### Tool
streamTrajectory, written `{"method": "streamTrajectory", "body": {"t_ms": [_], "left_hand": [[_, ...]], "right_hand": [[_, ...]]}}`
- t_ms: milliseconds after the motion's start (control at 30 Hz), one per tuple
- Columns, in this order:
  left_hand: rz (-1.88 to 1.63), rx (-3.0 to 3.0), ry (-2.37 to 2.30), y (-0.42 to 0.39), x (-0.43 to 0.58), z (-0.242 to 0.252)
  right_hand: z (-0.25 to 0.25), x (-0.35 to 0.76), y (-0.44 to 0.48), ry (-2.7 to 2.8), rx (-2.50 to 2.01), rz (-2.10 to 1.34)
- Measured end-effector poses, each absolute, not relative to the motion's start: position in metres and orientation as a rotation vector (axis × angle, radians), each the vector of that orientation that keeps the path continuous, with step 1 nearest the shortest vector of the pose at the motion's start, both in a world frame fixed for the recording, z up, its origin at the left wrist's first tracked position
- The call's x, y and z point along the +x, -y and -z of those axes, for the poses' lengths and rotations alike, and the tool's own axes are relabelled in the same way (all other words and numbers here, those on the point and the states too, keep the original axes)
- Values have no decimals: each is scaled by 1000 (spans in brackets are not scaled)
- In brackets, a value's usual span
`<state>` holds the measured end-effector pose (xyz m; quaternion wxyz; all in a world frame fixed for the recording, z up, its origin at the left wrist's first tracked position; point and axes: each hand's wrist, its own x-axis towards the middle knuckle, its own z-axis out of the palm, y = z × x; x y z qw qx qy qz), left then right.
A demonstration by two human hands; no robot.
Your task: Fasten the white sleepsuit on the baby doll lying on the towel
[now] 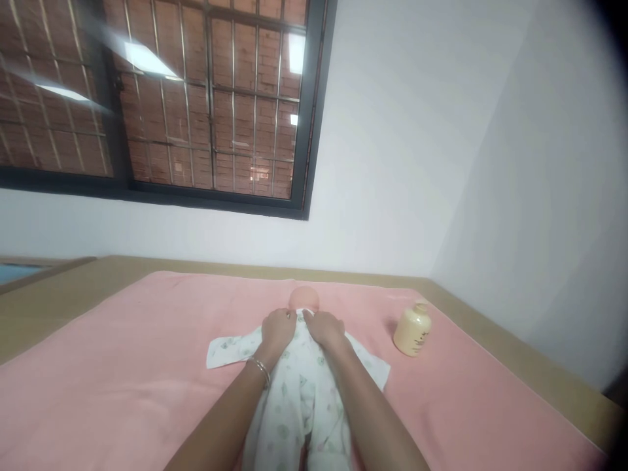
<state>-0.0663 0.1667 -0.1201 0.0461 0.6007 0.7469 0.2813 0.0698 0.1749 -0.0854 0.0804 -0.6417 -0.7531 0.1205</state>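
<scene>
A baby doll (304,297) lies on its back, only its smooth, round, pinkish head showing beyond my hands. White baby clothes (286,392) with a small greenish print cover its body, with the sleeves spread to both sides and the legs toward me. At the neckline, my left hand (279,329) is closed on the cloth, a bracelet on its wrist. Just beside it, my right hand (324,327) pinches the other side of the same neckline. The doll's face and the garment's fastening are hidden or too blurred to make out.
A pink blanket (147,366) covers most of the tan tabletop (510,356). To the right of the doll stands a cream bottle (413,332) with dark lettering. Behind are a white wall (383,163) and a dark-framed, barred window (216,190).
</scene>
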Motion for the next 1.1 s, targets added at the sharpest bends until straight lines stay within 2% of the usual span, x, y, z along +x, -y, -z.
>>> {"method": "streamTrajectory", "body": {"t_ms": [200,500,700,933,1100], "left_hand": [[-740,1829,-2401,-166,-65,118],[-858,2072,-2392,-157,-59,107],[-851,1876,-2292,-161,-64,112],[-930,2126,-2343,-160,-60,111],[-834,1954,-2333,-161,-62,111]], "right_hand": [[70,60,-152,2344,-1791,-167],[77,78,-175,2312,-1856,-485],[64,79,-160,2394,-1688,-432],[72,81,-172,2334,-1831,-487],[68,78,-165,2385,-1729,-397]]}}
